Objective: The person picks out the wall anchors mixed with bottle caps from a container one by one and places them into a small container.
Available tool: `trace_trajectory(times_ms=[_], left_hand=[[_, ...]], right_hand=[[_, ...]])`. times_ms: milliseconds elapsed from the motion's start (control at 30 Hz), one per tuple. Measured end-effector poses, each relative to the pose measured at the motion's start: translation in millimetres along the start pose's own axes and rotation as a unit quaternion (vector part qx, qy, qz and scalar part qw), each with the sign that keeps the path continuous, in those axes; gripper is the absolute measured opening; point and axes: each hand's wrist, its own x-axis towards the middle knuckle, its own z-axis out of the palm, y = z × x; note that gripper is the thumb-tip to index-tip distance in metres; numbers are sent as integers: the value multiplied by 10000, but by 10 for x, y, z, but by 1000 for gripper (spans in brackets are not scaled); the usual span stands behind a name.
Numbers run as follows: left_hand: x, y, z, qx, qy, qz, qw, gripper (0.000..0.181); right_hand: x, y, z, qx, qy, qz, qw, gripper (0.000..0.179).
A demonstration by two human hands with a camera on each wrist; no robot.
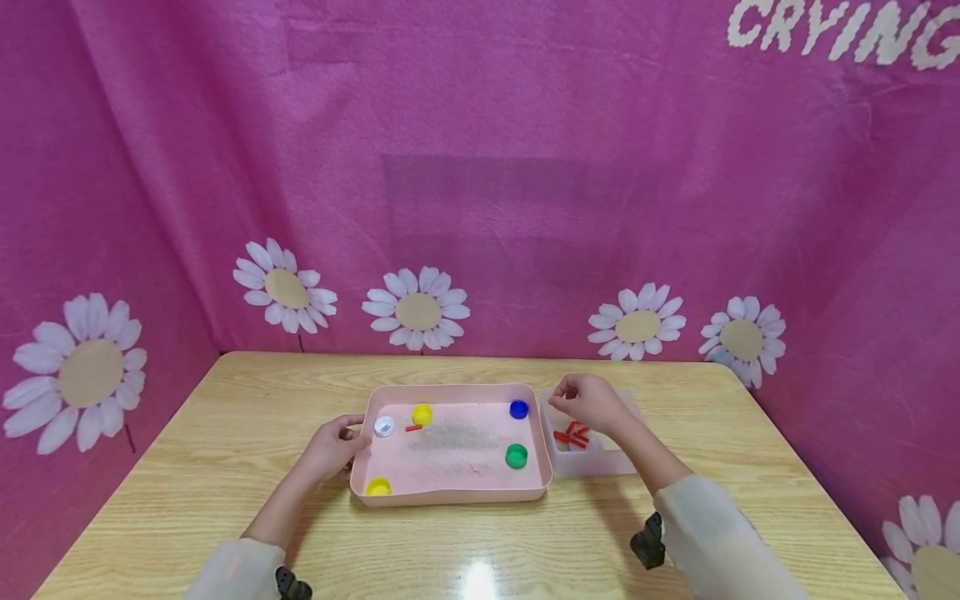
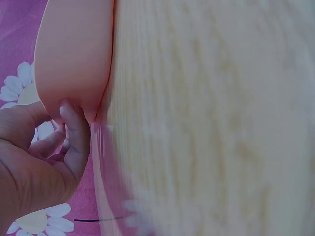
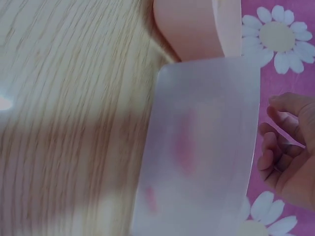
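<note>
At its left end, the pink tray (image 1: 457, 497) is gripped by my left hand (image 1: 333, 448), with the thumb and fingers about the wall and rim. On the tray lie a red stick (image 1: 414, 428), two yellow caps (image 1: 422, 414), a white cap (image 1: 384, 427), a blue cap (image 1: 519, 409) and a green cap (image 1: 516, 456). My right hand (image 1: 592, 402) hovers over the translucent box (image 1: 600, 464), fingers loosely bent and thumb near the index fingertip. No object shows between those fingertips in the right wrist view. Several red sticks (image 1: 577, 440) lie inside the box.
The box stands against the tray's right end on a wooden table (image 1: 420, 550). A greyish patch (image 1: 453, 437) marks the tray floor. Behind the table hangs a magenta cloth (image 1: 517, 208) printed with white daisies.
</note>
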Motion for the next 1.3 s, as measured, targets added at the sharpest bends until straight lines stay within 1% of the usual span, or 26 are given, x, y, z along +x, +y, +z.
trace_trajectory(times_ms=[167,433,700,800,933,1133,1267,1300], left_hand=[[1,4,-3,-11,-7,-22,10000,44],[-1,4,-3,-30,-15,-1,10000,44],[2,3,-3,-51,-28,-3,10000,44],[5,1,-2,-67,-26,8,10000,44],[9,-3,1,-74,-39,0,10000,45],[1,2,-2,-45,-17,-3,10000,45],[-4,5,-8,-45,-26,-20,10000,45],[-4,4,-9,-38,-27,-16,10000,45]], right_hand=[[34,-109,46,-29,83,-196,9998,12],[89,-289,141,89,-47,-251,9996,12],[122,-407,290,188,0,-591,9981,10],[133,-461,354,323,-88,-688,9971,10],[155,-530,450,349,-236,-774,9961,10],[188,-645,599,192,-289,-947,9949,10],[185,-732,675,-111,-234,-1020,9945,10],[186,-753,693,-106,-261,-1032,9943,10]])
